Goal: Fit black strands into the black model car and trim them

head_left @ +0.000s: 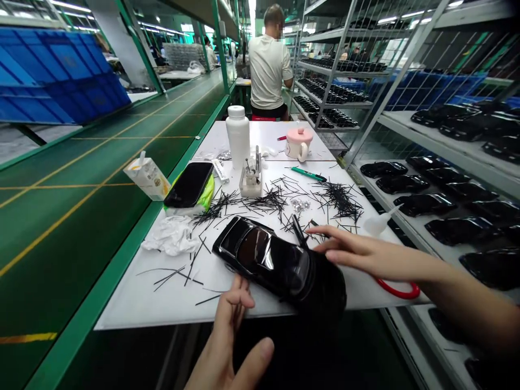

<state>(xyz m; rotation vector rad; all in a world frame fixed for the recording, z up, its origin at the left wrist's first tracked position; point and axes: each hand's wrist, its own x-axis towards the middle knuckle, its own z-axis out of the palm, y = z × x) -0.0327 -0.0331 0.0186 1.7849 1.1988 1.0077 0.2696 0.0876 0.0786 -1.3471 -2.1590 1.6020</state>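
Observation:
A glossy black model car (280,260) rests at the table's front edge, its lower right end reaching past the edge. A narrow black part (298,230), which looks like an opened door, sticks up on its far side. My left hand (238,330) is beside the car's near side, fingertips at its lower edge and thumb spread wide. My right hand (349,252) reaches in from the right with fingers stretched out over the car's far right side; whether they touch it is unclear. A red loop handle (400,288) lies under my right forearm.
Thin black strips (264,200) are scattered over the white table (134,303). Around them are a phone (189,184), drink carton (148,179), crumpled tissue (170,235), white bottle (238,135), pink-lidded mug (298,143) and green cutter (309,174). Racks of black cars (424,197) line the right; a person (268,70) sits ahead.

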